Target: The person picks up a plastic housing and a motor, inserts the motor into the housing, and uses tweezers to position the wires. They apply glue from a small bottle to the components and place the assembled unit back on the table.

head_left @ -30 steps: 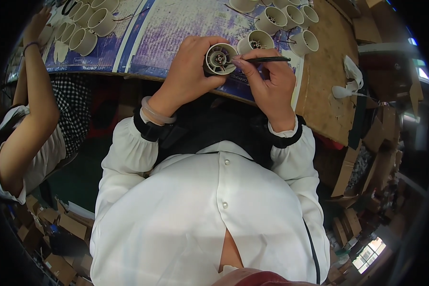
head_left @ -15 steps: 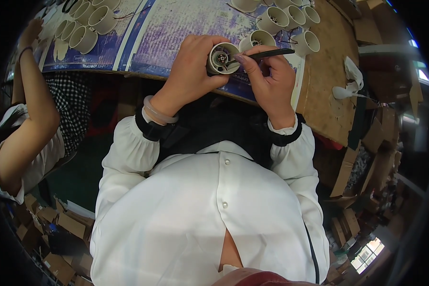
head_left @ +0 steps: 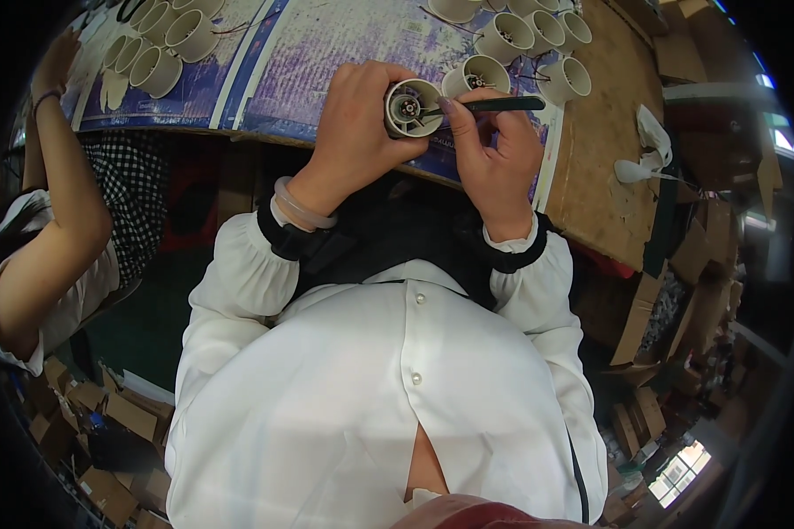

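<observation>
My left hand (head_left: 355,115) wraps round a white cylindrical housing (head_left: 397,126), its open end tilted up toward me. Inside it show a round hub, spokes and small metal parts, like a small fan motor. In my right hand (head_left: 501,159), thumb and fingers pinch dark tweezers (head_left: 508,104). Their thin tip reaches into the housing beside the hub; whether it touches anything there I cannot tell. Just behind my right hand stands another white housing (head_left: 454,84) with parts inside.
Several similar housings (head_left: 560,81) with thin wires stand at the back right, more (head_left: 156,75) at the back left. A white bottle with a thin nozzle (head_left: 631,170) lies on the bare board at right. A co-worker's arm (head_left: 75,176) is at left; cardboard boxes (head_left: 132,419) lie below.
The tweezers have swung flatter, their rear end dipping slightly. My right hand has moved slightly left and down. The left hand keeps its hold on the housing.
</observation>
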Demonstrator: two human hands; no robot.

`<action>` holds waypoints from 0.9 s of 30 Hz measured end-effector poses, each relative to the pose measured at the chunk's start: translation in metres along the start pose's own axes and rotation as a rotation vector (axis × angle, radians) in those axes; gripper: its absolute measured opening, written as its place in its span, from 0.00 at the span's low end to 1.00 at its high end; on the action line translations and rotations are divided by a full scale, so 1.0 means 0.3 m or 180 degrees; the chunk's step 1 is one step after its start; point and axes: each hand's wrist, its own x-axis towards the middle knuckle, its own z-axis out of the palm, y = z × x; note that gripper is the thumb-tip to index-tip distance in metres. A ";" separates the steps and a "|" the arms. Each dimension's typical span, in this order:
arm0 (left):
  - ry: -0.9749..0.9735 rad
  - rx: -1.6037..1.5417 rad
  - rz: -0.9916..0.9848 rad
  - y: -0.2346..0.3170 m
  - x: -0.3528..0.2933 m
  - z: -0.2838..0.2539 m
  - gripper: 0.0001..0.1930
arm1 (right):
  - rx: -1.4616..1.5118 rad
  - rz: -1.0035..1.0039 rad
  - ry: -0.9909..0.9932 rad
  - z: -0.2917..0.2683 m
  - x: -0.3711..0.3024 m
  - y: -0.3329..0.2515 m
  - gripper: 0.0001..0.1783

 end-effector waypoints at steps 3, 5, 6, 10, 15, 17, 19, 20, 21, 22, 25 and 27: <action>0.0047 0.0039 0.0032 0.001 0.000 0.002 0.28 | -0.0031 0.0043 -0.0090 -0.007 0.000 -0.004 0.06; -0.0005 0.0082 0.0017 0.003 0.001 -0.002 0.28 | 0.0079 -0.0055 -0.0028 -0.017 0.004 0.013 0.06; -0.0031 0.0103 0.0010 0.002 0.002 -0.003 0.28 | 0.0133 -0.0104 0.0003 -0.019 0.005 0.018 0.06; -0.0054 0.0100 -0.0002 0.000 -0.001 -0.004 0.28 | 0.0001 -0.0034 -0.0169 -0.027 0.011 -0.001 0.06; -0.0070 0.0096 0.0014 0.003 0.000 -0.004 0.27 | 0.0177 0.0100 -0.0135 -0.024 0.010 0.003 0.06; -0.0072 0.0103 0.0034 0.002 -0.002 -0.004 0.27 | 0.0121 0.0107 -0.0217 -0.027 0.012 0.000 0.06; -0.0072 0.0106 0.0045 0.002 -0.002 -0.005 0.27 | 0.0093 0.0109 -0.0259 -0.027 0.011 0.000 0.06; -0.0071 0.0109 0.0058 0.003 -0.003 -0.005 0.27 | 0.0145 0.0115 -0.0221 -0.025 0.008 0.003 0.07; -0.0069 0.0112 0.0070 0.005 -0.003 -0.005 0.27 | 0.0197 0.0122 -0.0183 -0.024 0.005 0.007 0.07; -0.0066 0.0117 0.0085 0.004 -0.002 -0.006 0.27 | 0.0251 0.0126 -0.0144 -0.022 0.005 0.009 0.07; -0.0080 0.0108 0.0052 0.005 -0.001 -0.006 0.27 | 0.0188 0.0110 -0.0191 -0.026 0.009 0.007 0.07; -0.0086 0.0103 0.0038 0.004 -0.001 -0.006 0.27 | 0.0154 0.0102 -0.0212 -0.027 0.009 0.008 0.07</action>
